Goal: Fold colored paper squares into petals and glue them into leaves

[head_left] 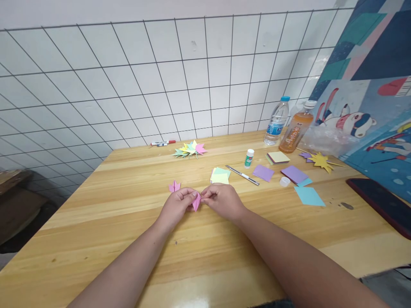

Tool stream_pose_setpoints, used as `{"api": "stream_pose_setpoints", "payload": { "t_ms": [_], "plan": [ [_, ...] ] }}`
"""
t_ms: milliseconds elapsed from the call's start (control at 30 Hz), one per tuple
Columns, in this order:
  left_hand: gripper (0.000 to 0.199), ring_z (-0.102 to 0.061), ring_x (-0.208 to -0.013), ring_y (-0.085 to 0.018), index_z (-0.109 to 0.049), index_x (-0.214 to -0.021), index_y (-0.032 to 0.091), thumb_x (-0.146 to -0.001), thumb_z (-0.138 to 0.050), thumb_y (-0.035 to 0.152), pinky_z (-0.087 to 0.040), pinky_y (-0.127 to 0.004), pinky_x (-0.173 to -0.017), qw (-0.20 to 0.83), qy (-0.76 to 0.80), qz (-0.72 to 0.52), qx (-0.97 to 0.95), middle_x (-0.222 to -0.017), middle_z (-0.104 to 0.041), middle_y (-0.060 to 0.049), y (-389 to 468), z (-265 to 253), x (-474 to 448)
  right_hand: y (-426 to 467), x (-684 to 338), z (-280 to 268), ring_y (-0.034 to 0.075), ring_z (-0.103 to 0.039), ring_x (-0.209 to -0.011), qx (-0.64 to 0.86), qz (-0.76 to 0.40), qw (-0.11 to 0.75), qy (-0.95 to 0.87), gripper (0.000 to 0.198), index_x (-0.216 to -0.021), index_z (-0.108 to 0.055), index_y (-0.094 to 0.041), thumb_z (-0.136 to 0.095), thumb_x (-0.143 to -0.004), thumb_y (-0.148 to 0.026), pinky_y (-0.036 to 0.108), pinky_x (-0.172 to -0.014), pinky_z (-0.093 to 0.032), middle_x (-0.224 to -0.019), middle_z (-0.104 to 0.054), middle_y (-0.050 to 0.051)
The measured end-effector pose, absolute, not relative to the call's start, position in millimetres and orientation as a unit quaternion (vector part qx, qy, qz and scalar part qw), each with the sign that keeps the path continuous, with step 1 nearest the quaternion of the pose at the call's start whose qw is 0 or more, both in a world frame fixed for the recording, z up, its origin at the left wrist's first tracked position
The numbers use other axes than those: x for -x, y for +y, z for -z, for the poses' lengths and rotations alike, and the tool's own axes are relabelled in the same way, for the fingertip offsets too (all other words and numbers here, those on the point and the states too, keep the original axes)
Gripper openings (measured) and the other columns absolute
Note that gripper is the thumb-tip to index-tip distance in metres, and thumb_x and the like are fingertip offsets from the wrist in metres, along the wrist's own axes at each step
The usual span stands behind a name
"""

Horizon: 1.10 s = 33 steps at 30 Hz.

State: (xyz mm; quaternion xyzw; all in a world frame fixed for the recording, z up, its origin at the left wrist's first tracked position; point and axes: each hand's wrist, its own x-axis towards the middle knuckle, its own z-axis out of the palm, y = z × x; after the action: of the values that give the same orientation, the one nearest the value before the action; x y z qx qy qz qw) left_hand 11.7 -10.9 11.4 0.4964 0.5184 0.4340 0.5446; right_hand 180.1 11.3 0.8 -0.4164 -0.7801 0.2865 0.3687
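A small folded pink paper piece [196,202] is between my hands, just above the wooden table. My left hand [177,207] pinches it with the thumb on top. The fingertips of my right hand [224,199] are closed at its right edge; the exact fold under them is hidden. Another folded pink paper piece [174,186] lies behind my left hand. Beyond my right hand sits a stack of yellow and green paper squares [220,176], partly covered by that hand.
A utility knife [242,175], glue stick [249,158], white cap [284,182], purple paper [263,173] and blue paper [309,196] lie to the right. Folded paper shapes [192,149] and markers [163,143] are at the back. Bottles [276,122] and a phone [382,205] stand and lie farther right.
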Motion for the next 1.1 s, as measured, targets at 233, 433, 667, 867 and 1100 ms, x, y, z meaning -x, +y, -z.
{"api": "stream_pose_setpoints", "payload": {
  "t_ms": [233,433,667,867,1100],
  "plan": [
    [0.023,-0.050,-0.051,-0.011,-0.060,-0.069,0.015,-0.072,-0.064,0.037,-0.037,-0.022,-0.054,0.550,0.500,-0.430,-0.512,-0.053,-0.057,0.002,-10,-7,-9,7,-180,-5,0.009,-0.057,-0.063,0.410,-0.266,0.348,-0.800,0.003,-0.076,-0.066,-0.022,-0.066,-0.074,-0.023,0.021,-0.060,-0.042,-0.078,-0.065,-0.001],
    [0.021,-0.053,-0.055,-0.012,-0.060,-0.072,0.015,-0.073,-0.064,0.036,-0.039,-0.023,-0.057,0.560,0.497,-0.446,-0.491,-0.058,-0.062,0.000,-7,0,-5,7,-177,-4,0.009,-0.057,-0.065,0.384,-0.292,0.373,-0.792,0.008,-0.082,-0.068,-0.023,-0.063,-0.076,-0.020,0.020,-0.062,-0.043,-0.081,-0.066,-0.001],
    [0.020,-0.049,-0.052,-0.010,-0.060,-0.074,0.015,-0.074,-0.063,0.035,-0.037,-0.021,-0.053,0.559,0.502,-0.434,-0.497,-0.058,-0.060,0.001,-8,-4,-6,10,-177,-4,0.010,-0.057,-0.062,0.431,-0.332,0.380,-0.748,0.003,-0.070,-0.067,-0.019,-0.067,-0.071,-0.022,0.019,-0.058,-0.042,-0.071,-0.064,-0.001],
    [0.022,-0.050,-0.052,-0.011,-0.060,-0.073,0.015,-0.074,-0.064,0.036,-0.039,-0.022,-0.053,0.555,0.501,-0.432,-0.505,-0.058,-0.059,0.000,-8,-4,-7,10,-177,-6,0.009,-0.056,-0.059,0.448,-0.342,0.371,-0.738,0.006,-0.066,-0.066,-0.018,-0.068,-0.069,-0.023,0.018,-0.055,-0.040,-0.067,-0.065,-0.002],
    [0.030,-0.058,-0.061,-0.014,-0.062,-0.077,0.015,-0.071,-0.066,0.044,-0.048,-0.025,-0.058,0.578,0.503,-0.441,-0.467,-0.066,-0.062,-0.002,-10,-9,-7,9,-180,-6,0.009,-0.054,-0.059,0.436,-0.279,0.358,-0.778,0.003,-0.069,-0.064,-0.019,-0.066,-0.071,-0.019,0.020,-0.057,-0.040,-0.071,-0.062,-0.002]
  ]
}}
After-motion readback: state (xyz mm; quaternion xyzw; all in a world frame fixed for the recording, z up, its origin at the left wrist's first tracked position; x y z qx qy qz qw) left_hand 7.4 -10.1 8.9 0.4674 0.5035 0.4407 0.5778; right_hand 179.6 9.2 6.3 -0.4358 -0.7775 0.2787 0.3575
